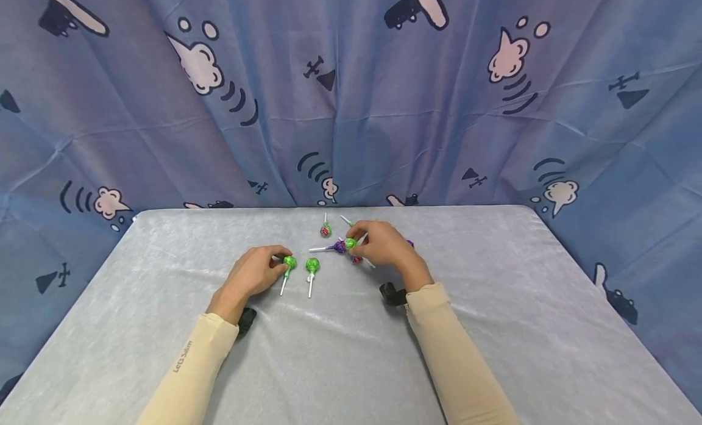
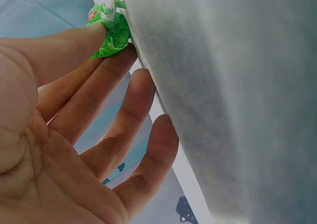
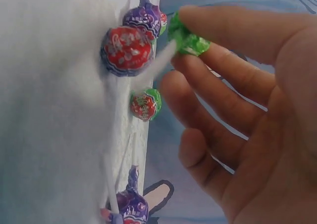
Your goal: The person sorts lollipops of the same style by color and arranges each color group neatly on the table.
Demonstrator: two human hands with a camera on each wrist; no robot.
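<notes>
My left hand [image 1: 253,271] pinches the head of a green-wrapped lollipop [image 1: 290,263] between thumb and fingers; its white stick points toward me. In the left wrist view, the thumb lies against the green wrapper [image 2: 115,36] and the other fingers are loosely spread. Just right of it lies a second green lollipop [image 1: 312,266]. My right hand [image 1: 386,245] holds another green lollipop [image 3: 188,39] by its head, above the pile. Close by that hand are a purple lollipop [image 1: 339,247] and a red-and-purple one [image 3: 127,51]. The hand partly hides the pile in the head view.
A red-and-green lollipop [image 1: 326,230] lies behind the pile, and a further purple lollipop [image 3: 132,206] shows in the right wrist view. The grey cloth-covered table [image 1: 329,364] ends at a patterned blue curtain [image 1: 351,138]. A black wrist device [image 1: 392,294] sits under the right forearm.
</notes>
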